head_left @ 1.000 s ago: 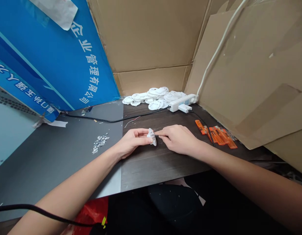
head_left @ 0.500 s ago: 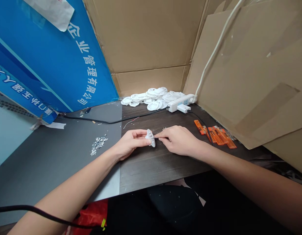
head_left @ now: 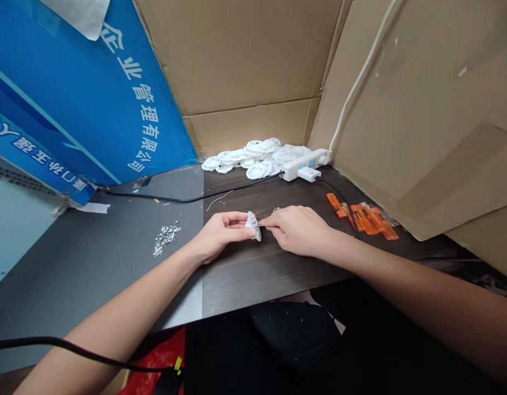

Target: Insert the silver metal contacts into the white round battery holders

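Between the thumb and fingers of my left hand (head_left: 224, 235) is a small white plastic piece (head_left: 253, 226), held up on edge above the dark tabletop. My right hand (head_left: 297, 229) is pinched at the right side of the piece, its fingertips at the piece's face; what it holds is too small and hidden to name. Behind the hands lies a pile of round white plastic parts (head_left: 259, 159). To the left, small silvery metal pieces (head_left: 166, 237) lie scattered on the grey part of the table.
A white power strip (head_left: 306, 164) with a plugged-in adapter (head_left: 309, 174) stands at the back. Orange pieces (head_left: 371, 218) lie at the right beside a black cable. Cardboard (head_left: 253, 60) and a blue printed board (head_left: 93, 93) wall the table. A thin wire (head_left: 218, 199) lies behind my left hand.
The view has shifted slightly. My right fingertips are closer to the white piece, and the dark shaft seen between them before is now mostly hidden. My left hand still holds the piece.
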`<state>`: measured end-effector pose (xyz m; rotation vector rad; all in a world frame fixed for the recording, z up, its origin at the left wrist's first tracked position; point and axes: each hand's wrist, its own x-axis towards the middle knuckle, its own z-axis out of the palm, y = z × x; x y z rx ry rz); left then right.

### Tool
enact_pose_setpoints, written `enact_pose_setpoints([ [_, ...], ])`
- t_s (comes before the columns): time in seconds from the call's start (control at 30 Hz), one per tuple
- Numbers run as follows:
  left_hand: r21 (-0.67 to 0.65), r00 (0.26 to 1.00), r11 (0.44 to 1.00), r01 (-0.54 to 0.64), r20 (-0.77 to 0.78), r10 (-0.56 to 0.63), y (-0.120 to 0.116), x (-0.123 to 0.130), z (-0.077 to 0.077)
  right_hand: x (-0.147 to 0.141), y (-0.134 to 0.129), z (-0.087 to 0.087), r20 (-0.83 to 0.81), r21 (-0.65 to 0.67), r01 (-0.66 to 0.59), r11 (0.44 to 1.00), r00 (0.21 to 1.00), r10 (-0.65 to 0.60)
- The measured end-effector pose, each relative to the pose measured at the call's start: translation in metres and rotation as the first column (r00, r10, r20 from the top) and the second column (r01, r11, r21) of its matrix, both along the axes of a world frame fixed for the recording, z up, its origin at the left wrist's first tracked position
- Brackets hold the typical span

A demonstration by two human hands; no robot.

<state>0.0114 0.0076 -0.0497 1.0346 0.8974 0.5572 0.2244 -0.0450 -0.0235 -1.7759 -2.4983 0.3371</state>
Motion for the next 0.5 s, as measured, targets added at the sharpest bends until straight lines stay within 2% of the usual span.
enact_pose_setpoints([
  [0.3, 0.057, 1.000, 0.998, 0.030, -0.007, -0.030, 0.001, 0.001, -0.002, -0.011, -0.003, 0.003, 0.106, 0.025, -0.023, 0.999, 0.994, 0.020],
  [0.5, 0.040, 0.999, 0.999, 0.033, -0.027, -0.032, 0.002, 0.000, -0.002, 0.002, -0.001, 0.001, -0.006, 0.042, 0.016, 0.999, 1.000, -0.016],
])
